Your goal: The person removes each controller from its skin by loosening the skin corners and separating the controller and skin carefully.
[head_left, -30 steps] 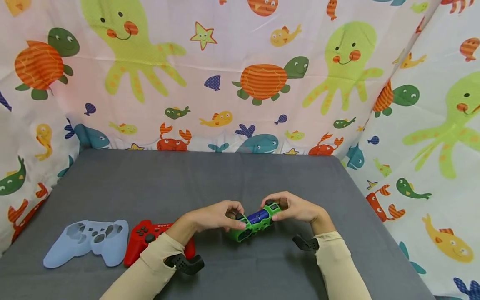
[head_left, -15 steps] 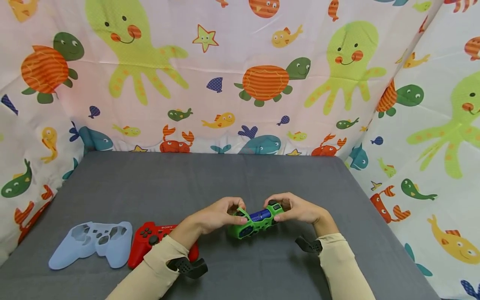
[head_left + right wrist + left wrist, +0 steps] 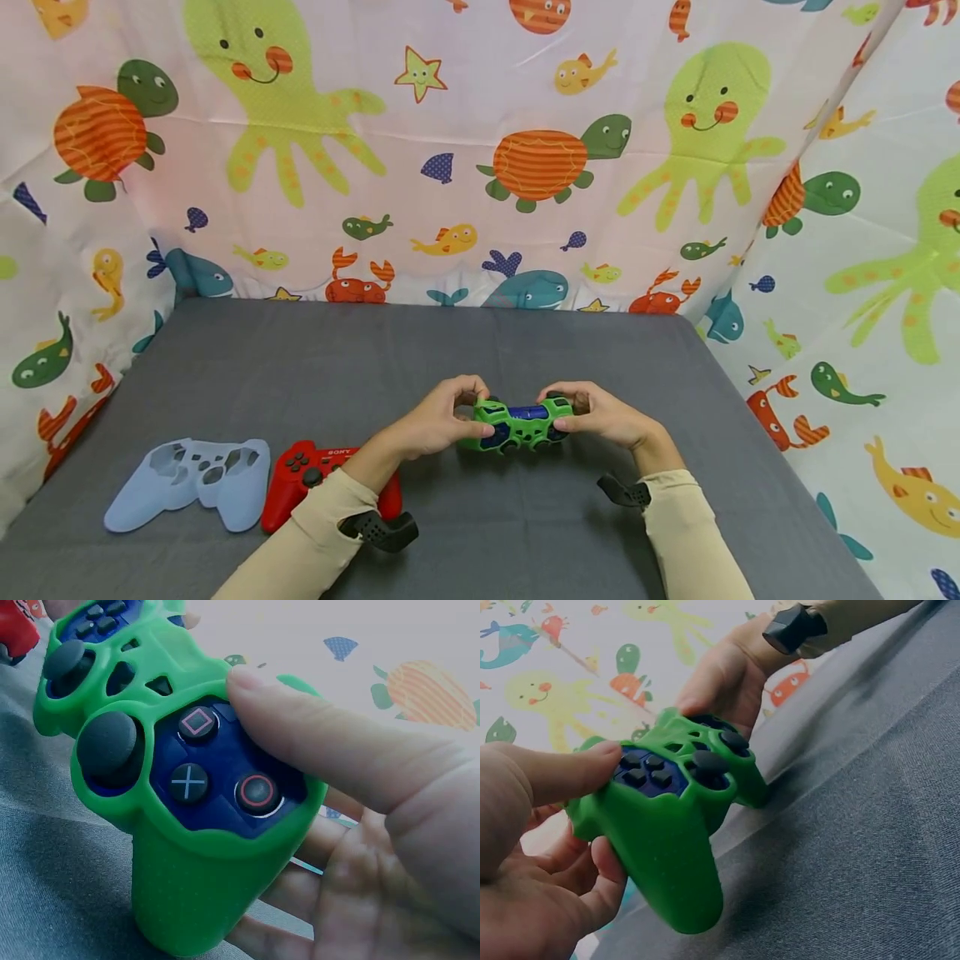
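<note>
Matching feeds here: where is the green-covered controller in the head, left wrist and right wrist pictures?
Head: just below and right of center, green-covered controller between left hand and right hand.
Left wrist: just left of center, directional pad showing.
Right wrist: left and middle, circle button near center.
Shared landmark: gray tabletop, partly visible in all three.

Matt grn cover (image 3: 664,825), prob. rubber

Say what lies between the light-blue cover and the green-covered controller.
In the head view: the red controller, partly hidden by the left arm, then the left hand.
</note>
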Available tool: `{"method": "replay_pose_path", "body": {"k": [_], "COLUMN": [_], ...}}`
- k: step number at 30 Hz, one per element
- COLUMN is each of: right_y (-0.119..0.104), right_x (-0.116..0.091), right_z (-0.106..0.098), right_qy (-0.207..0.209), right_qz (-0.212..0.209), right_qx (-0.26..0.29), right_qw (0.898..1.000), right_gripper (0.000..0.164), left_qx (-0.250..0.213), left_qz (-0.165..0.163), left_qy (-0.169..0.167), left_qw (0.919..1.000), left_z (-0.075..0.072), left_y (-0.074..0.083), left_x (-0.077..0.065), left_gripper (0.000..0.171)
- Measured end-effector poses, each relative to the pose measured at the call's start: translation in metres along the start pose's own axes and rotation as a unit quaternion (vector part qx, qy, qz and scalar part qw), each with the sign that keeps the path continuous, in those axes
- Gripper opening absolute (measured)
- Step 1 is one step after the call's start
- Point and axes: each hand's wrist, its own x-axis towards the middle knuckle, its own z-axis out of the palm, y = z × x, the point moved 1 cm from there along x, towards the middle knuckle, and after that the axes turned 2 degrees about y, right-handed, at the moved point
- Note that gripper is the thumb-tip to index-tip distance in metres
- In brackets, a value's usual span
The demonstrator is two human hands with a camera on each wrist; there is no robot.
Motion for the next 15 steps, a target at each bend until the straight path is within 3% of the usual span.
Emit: {"method": "replay_pose_path", "body": {"k": [7, 15], "right_y": [0.0036, 0.004], "right_x": [-0.0003, -0.0003], "right_z": [-0.001, -0.0019], "right_qy": [0.006, 0.028], "right_qz": [-0.004, -0.001], "right_qx": [0.0, -0.003], "right_qw": [1.0, 1.0], "right_gripper": [0.028, 0.031], "left_qx": [0.029, 0.049], "left_qz": [0.017, 0.049], "left_qy": [0.039, 0.06], "left_qw": [0.9987, 0.9958], "left_z": [0.0009, 0.0008], "left_y": [0.0004, -0.0003], "left_x": [-0.0009, 0.0014], "left_gripper": [0.021, 0.033]}}
